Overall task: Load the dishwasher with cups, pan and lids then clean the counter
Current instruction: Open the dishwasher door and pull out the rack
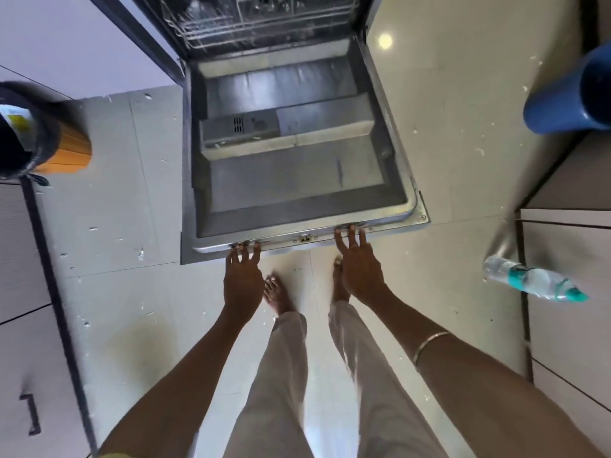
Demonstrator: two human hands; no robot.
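Hands first: your left hand (242,281) and right hand (358,264) both sit at the near lip of the dishwasher door (291,160), set apart from each other on either side of the latch (305,239). Fingertips curl over the metal edge; whether they grip it or only touch it, you cannot tell from this angle.

Door lies fully down and flat, so the step reads as either finishing the opening or starting to lift it shut. Whichever you intend, keep both hands evenly spaced about the latch so the panel moves level, and keep your bare feet back from under that lip.

Beyond the door's hinge end, the lower rack (261,24) shows thin coated wire; no cups, pan or lids are clear in it, the view being blurred.

Inner face of the door is brushed steel, dull and faintly streaked, with a grey plastic detergent box (241,127) across its middle. Floor tiles (112,180) beside the door are pale, glossy and flecked with white crumbs.
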